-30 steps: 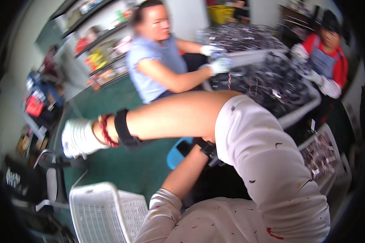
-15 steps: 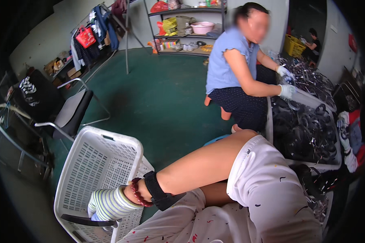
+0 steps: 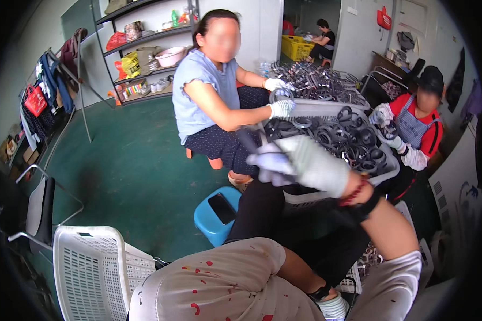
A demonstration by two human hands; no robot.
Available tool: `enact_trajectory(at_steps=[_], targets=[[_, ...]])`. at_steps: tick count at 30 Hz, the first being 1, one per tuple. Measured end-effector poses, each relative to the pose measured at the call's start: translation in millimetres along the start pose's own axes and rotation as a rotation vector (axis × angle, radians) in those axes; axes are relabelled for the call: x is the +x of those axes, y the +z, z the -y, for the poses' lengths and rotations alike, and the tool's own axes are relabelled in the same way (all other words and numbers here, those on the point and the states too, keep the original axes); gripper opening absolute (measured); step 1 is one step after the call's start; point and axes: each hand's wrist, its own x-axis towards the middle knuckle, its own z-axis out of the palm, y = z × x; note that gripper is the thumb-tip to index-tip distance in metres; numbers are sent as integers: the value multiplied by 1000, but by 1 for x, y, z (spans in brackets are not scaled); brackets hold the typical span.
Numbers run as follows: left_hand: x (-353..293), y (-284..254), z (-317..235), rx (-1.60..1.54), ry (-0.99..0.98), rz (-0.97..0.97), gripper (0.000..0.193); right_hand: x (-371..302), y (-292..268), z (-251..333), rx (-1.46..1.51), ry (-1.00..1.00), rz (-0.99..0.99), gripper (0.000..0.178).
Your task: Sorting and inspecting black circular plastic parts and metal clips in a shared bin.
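Observation:
My right hand (image 3: 305, 163), in a pale glove with a red bead bracelet and a black strap at the wrist, is raised in mid-view. It is smeared by motion, so its grip cannot be made out; a dark blurred streak shows by its fingers. Behind it stands a grey crate (image 3: 393, 174) heaped with black rings (image 3: 326, 131). Low at the bottom edge is my left hand (image 3: 334, 309), in a striped glove, mostly cut off, its fingers hidden. A thin dark curve runs beside it. A white basket (image 3: 91, 232) stands at the lower left.
A blue stool (image 3: 201, 214) bears a dark phone (image 3: 221, 207). A co-worker in blue (image 3: 206, 85) handles a ring across the crate; another in red (image 3: 434, 139) sits at the right. Behind lies a pile of dark parts (image 3: 316, 77). A chair (image 3: 40, 208) stands left.
My right hand has left the white basket, where it held a black curved band, and swung up and right toward the crate. The view has turned right, bringing the co-worker in red into sight.

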Motion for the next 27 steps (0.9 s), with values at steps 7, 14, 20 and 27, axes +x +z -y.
enact_trajectory(at_steps=[7, 14, 20, 27], targets=[[28, 3, 11, -286, 27, 273, 31, -167, -127, -49, -235, 98, -531, 38], [-51, -60, 30, -334, -40, 136, 27, -300, -231, -129, -109, 133, -925, 37], [-111, -79, 43, 256, -281, 61, 32, -247, -243, -116, -93, -70, -876, 39], [-144, -107, 22, 484, -93, 57, 29, -238, -199, 17, -47, -180, -900, 44]])
